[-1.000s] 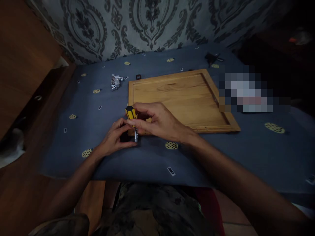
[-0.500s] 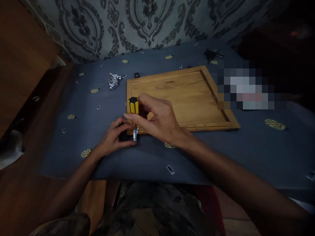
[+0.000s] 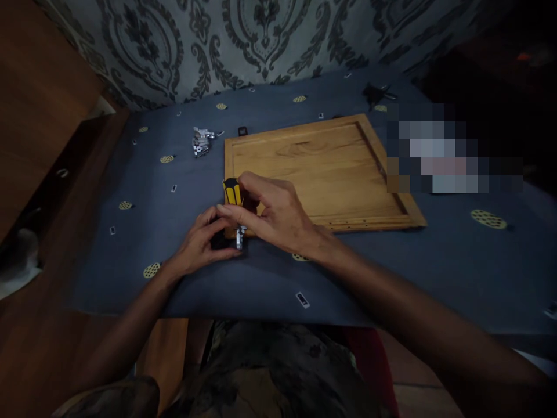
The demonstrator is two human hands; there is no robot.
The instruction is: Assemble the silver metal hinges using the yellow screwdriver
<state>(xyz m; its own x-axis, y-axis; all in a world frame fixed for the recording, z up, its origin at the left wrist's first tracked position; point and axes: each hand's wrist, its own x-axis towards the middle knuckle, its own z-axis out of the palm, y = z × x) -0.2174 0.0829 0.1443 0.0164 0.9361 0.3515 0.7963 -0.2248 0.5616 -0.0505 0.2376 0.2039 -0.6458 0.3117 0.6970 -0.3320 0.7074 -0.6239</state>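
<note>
Fitting [image 3: 239, 239], just one, sits at the near left corner of one panel [image 3: 339, 168]. Farther left lies one pile [image 3: 201, 143], too bunched to count. The left hand's [image 3: 198, 247] fingers clamp the fitting; the right hand's [image 3: 278, 212] grip one screwdriver [image 3: 234, 194], leaning further left than half a second ago. Right of the panel's near edge, the tabletop [image 3: 452, 261] lies open.
</note>
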